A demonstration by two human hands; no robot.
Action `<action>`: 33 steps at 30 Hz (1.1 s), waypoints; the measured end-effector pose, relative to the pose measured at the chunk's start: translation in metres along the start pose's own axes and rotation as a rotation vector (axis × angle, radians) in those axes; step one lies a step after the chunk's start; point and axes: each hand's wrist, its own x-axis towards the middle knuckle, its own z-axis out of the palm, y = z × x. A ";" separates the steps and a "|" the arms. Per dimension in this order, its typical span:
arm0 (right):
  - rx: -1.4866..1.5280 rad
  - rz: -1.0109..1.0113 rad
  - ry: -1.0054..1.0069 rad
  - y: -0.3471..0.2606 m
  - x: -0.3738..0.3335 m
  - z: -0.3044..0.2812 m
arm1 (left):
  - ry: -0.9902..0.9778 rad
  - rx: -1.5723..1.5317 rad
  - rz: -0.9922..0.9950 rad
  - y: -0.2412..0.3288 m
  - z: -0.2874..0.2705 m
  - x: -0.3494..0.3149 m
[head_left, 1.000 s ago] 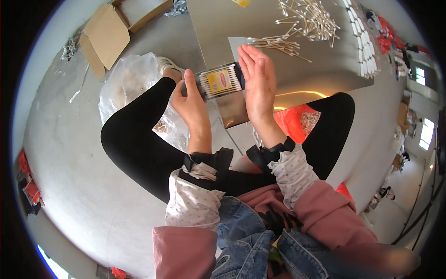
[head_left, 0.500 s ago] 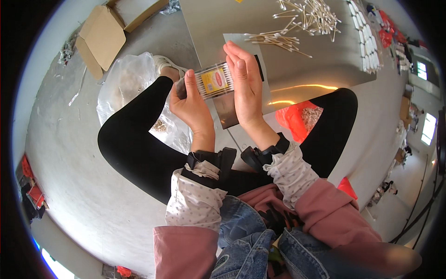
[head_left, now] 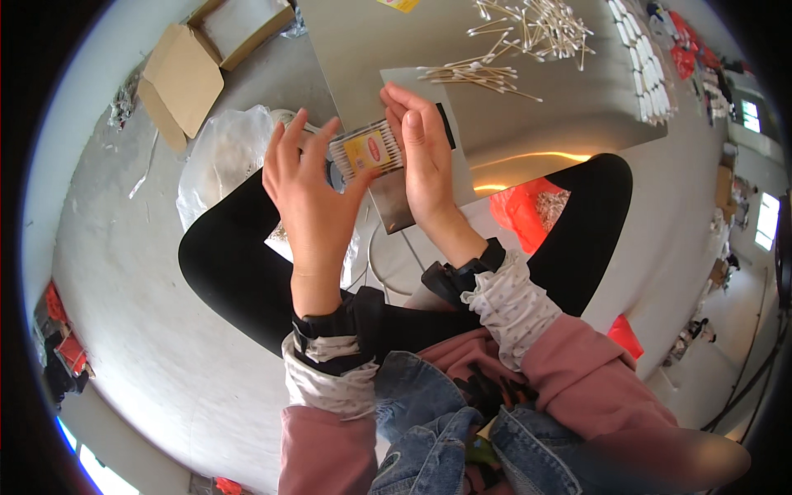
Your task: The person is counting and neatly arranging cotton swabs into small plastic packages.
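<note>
A clear pack of cotton swabs (head_left: 367, 152) with a yellow label is tilted above the near left corner of the metal tabletop (head_left: 528, 124). My right hand (head_left: 427, 169) grips its right end, the fingers reaching up along it. At the pack's left end, my left hand (head_left: 309, 198) is open with its fingers spread. The left thumb is by the pack's lower edge, and I cannot tell whether it touches. Beyond the hands, loose cotton swabs (head_left: 474, 79) lie in a small spread, with a bigger heap of swabs (head_left: 544, 31) behind.
A row of white bundles (head_left: 642, 62) lines the tabletop's right side. A yellow card (head_left: 400, 4) shows at the far edge. A clear plastic bag (head_left: 216, 157) stands left, a red bag (head_left: 516, 213) under the table's near edge, and an opened cardboard box (head_left: 183, 82) far left.
My left hand has let go of the pack's left end, moved left and spread its fingers. The pack and my right hand have shifted slightly left.
</note>
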 end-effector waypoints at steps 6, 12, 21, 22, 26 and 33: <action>0.038 -0.009 0.019 0.001 -0.002 0.005 | -0.254 0.246 0.245 -0.001 0.008 0.004; -0.018 -0.024 -0.031 0.000 -0.004 0.006 | -0.242 0.238 0.228 -0.002 0.011 0.006; 0.104 -0.016 -0.023 0.000 -0.006 0.012 | -0.253 0.234 0.234 -0.004 0.014 0.007; 0.098 -0.030 -0.032 0.000 -0.005 0.012 | -0.254 0.230 0.244 -0.002 0.014 0.008; -0.229 -0.257 0.025 0.004 0.017 -0.024 | -0.284 0.279 0.215 0.016 0.009 0.010; -1.070 -0.445 -0.215 -0.033 0.084 -0.155 | -0.259 0.121 0.510 0.057 0.050 0.057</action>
